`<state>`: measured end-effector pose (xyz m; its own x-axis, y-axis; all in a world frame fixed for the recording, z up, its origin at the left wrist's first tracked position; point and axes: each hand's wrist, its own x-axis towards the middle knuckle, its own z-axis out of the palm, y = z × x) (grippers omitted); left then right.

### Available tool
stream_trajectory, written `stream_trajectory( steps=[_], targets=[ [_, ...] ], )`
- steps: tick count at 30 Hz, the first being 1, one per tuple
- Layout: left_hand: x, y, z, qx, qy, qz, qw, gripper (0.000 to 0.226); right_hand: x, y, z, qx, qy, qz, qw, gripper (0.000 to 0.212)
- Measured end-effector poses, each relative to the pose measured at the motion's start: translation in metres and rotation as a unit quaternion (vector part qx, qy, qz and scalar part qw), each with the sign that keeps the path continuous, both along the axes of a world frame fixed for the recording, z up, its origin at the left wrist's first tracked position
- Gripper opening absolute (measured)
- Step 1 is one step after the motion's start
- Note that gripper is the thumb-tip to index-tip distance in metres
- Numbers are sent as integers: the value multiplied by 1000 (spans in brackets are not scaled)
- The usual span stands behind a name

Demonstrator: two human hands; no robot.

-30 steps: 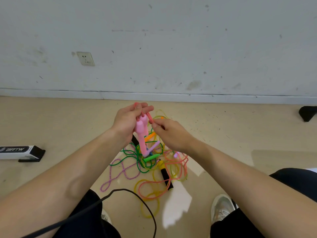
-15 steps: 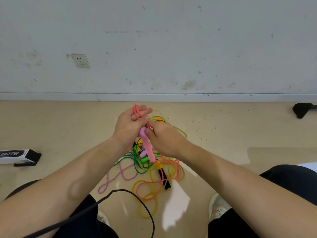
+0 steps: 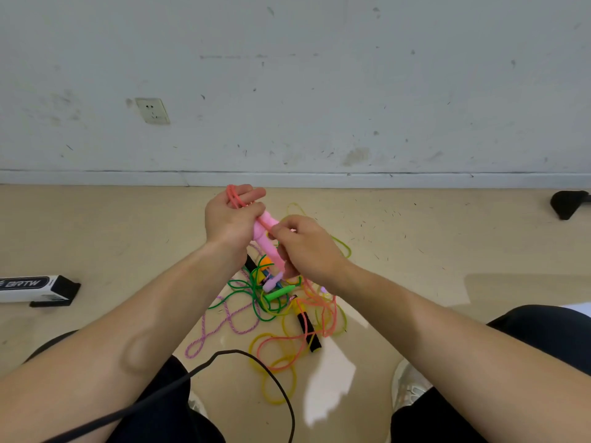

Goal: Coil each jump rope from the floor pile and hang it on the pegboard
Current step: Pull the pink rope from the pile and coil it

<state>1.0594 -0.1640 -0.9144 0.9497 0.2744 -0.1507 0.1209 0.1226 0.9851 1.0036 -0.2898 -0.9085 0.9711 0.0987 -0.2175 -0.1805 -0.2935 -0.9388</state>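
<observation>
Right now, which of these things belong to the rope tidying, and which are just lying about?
In the job: pink jump rope, gripped by left hand and right hand; rope pile on the floor.
Lying about: white box, wall socket, black cable, dark foot at the right edge.
</observation>
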Motion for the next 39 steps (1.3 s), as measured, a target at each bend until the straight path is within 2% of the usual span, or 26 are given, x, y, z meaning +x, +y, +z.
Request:
stream_trajectory(
  steps=[2, 4, 8, 14, 19, 21, 23, 25, 27, 29, 31, 35, 37, 39],
  targets=[
    [3, 1, 1, -13, -1, 12, 1000, 31, -7, 8, -3, 67, 27, 8, 997, 20],
    [4, 3, 5, -44, 1, 20, 999, 28, -14, 15, -8, 92, 30, 12, 995, 26],
    [5, 3, 9, -82, 3, 23, 996, 24, -19, 21, -9, 107, -8, 1, 994, 25],
    [1, -2, 6, -50, 20, -11, 999, 19, -22, 34, -5, 99, -87, -22, 991, 36],
    [-1, -10, 4, -72, 38, -46, 996, 16, -21, 32, -10, -42, -135, -2, 990, 33],
    [-1, -9, 6, -79, 39, -91, 992, 27, -21, 27, -8, -135, -165, 43, 976, 26],
    [-1, -8, 8, -73, 36, -134, 988, 42, -22, 23, -6, -271, -186, 86, 941, 17],
    [-3, -8, 7, -49, 31, -173, 983, 52, -24, 22, -2, -385, -198, 112, 894, 31],
    [-5, -11, 5, -20, 25, -196, 980, 60, -28, 22, -1, -474, -249, 135, 834, 41],
    [-7, -12, 2, 3, 15, -186, 982, 65, -33, 23, -1, -520, -291, 139, 791, 46],
    [-5, -12, 5, -2, 10, -166, 986, 63, -33, 25, -4, -507, -296, 118, 801, 54],
    [1, -6, 17, -115, 23, -147, 982, 44, -35, 28, -19, -347, -298, 81, 886, 64],
    [8, 1, 23, -188, 43, -136, 972, 38, -39, 27, -27, -223, -237, 61, 944, 50],
    [13, 12, 31, -259, 63, -130, 955, 38, -40, 23, -35, -103, -161, 53, 980, 26]
  ],
)
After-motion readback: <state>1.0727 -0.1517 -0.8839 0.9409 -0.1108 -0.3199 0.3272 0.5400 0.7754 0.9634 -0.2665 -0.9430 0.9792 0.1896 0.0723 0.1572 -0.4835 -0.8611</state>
